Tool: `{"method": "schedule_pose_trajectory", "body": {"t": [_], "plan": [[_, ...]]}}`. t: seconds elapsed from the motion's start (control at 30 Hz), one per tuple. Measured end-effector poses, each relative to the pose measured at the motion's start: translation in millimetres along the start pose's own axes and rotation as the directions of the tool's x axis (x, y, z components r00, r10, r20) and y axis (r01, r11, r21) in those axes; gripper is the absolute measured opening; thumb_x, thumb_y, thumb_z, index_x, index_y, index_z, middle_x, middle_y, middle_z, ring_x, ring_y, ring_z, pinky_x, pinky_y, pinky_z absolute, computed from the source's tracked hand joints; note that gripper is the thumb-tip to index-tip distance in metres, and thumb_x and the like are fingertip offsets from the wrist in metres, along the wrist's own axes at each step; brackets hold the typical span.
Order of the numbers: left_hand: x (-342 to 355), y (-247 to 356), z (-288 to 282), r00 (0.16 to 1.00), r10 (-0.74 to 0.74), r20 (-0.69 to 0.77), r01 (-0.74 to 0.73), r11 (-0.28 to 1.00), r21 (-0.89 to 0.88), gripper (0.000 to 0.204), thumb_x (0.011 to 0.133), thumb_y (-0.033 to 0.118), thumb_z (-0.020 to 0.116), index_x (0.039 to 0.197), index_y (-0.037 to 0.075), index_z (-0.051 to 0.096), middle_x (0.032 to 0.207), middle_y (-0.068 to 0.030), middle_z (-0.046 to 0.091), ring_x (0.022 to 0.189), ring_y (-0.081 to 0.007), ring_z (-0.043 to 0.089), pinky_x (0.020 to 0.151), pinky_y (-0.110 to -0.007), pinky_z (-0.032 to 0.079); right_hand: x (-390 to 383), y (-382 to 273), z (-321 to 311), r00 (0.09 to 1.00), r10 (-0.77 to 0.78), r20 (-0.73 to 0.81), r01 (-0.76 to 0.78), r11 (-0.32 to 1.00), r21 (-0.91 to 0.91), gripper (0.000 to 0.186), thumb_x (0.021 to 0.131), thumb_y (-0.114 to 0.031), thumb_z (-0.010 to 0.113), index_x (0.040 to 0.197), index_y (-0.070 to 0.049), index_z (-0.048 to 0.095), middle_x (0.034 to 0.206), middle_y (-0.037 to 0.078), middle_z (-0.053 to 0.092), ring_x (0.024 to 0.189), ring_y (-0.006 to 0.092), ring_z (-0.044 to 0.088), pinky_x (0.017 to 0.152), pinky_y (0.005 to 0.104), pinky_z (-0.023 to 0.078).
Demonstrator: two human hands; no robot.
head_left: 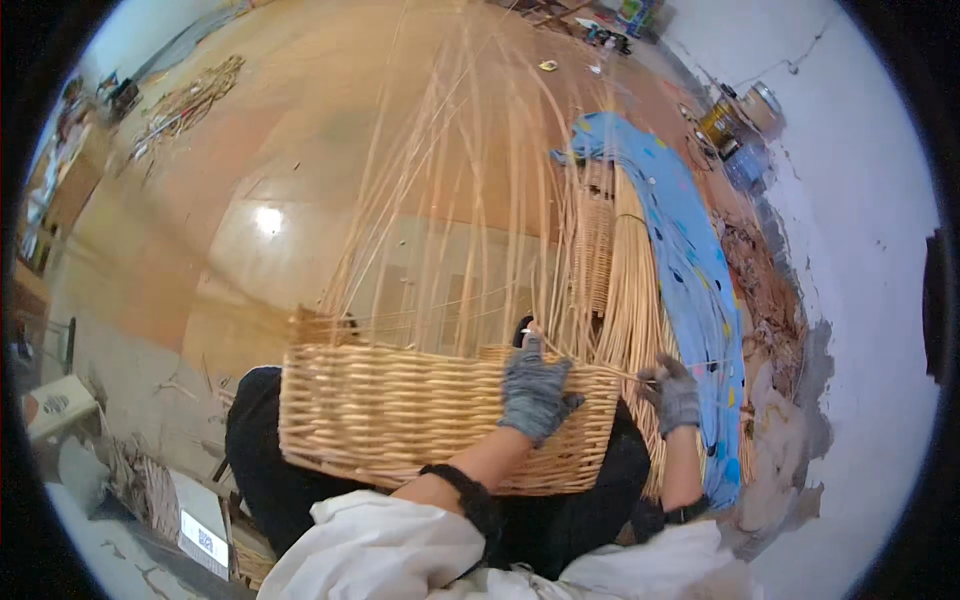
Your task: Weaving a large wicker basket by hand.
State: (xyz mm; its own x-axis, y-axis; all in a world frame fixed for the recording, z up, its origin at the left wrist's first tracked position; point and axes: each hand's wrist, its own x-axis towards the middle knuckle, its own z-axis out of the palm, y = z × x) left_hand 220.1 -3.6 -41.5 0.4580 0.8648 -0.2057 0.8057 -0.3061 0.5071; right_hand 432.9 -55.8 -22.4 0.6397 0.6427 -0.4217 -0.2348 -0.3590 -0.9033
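Observation:
A rectangular, pale tan wicker basket (400, 410) rests across my lap, its long upright stakes (470, 200) fanning up and away from me. My left hand (537, 395), in a grey fingerless glove, grips the near wall close to the right corner, its fingertips reaching over the top edge. Just beyond that corner, my right hand (672, 393), gloved the same way, pinches a thin wicker rod (622, 374) that runs out from the basket's rim. The weave under my left palm is hidden.
On the right lie a bundle of long wicker rods (635, 260) and a blue patterned cloth (690, 240), with a white wall (870, 300) beyond. Scraps (190, 100) lie on the floor at far left. A box (60, 408) stands at left.

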Motion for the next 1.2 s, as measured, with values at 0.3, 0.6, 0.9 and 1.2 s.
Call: {"method": "schedule_pose_trajectory", "body": {"t": [0.3,0.6,0.9,1.2], "plan": [[-79,-137,-104,0.957,0.130,-0.261,-0.238,0.864,-0.444,0.029,0.075,0.023,0.058,0.094,0.001,0.055,0.087,-0.0187,0.057,0.080,-0.0288,0.056,0.072,-0.033,0.044,-90,-19,205,0.666,-0.222,0.712,0.643,0.655,-0.397,0.026,0.073,-0.014,0.058,0.095,0.000,0.056,0.088,0.012,0.060,0.080,0.0191,0.058,0.071,0.0278,0.046],[-91,-304,-30,0.799,-0.352,-0.487,0.039,0.839,-0.543,0.037,0.070,0.006,0.063,0.104,0.000,0.050,0.092,-0.0106,0.059,0.083,-0.0153,0.054,0.071,-0.027,0.045,-149,74,377,0.552,-0.040,0.833,0.775,0.394,-0.494,0.038,0.066,-0.034,0.063,0.084,0.000,0.056,0.071,0.016,0.059,0.066,0.0266,0.058,0.059,0.0350,0.046],[-107,-264,-75,0.817,-0.422,-0.393,0.092,0.768,-0.634,0.046,0.063,0.005,0.066,0.105,0.000,0.049,0.093,-0.0134,0.059,0.084,-0.0232,0.057,0.075,-0.030,0.044,-137,59,368,0.639,0.368,0.675,-0.195,0.927,-0.321,0.010,0.080,-0.010,0.050,0.082,-0.001,0.051,0.058,0.009,0.052,0.045,0.0197,0.051,0.037,0.0314,0.042],[-117,-260,-83,0.825,-0.414,-0.384,0.100,0.776,-0.623,0.049,0.064,0.012,0.068,0.107,0.000,0.048,0.098,-0.0168,0.055,0.091,-0.0258,0.054,0.080,-0.031,0.042,-140,12,328,0.705,0.234,0.670,-0.210,0.971,-0.117,0.021,0.082,-0.018,0.050,0.089,0.001,0.052,0.076,0.014,0.059,0.057,0.0227,0.058,0.049,0.0329,0.051]]}}
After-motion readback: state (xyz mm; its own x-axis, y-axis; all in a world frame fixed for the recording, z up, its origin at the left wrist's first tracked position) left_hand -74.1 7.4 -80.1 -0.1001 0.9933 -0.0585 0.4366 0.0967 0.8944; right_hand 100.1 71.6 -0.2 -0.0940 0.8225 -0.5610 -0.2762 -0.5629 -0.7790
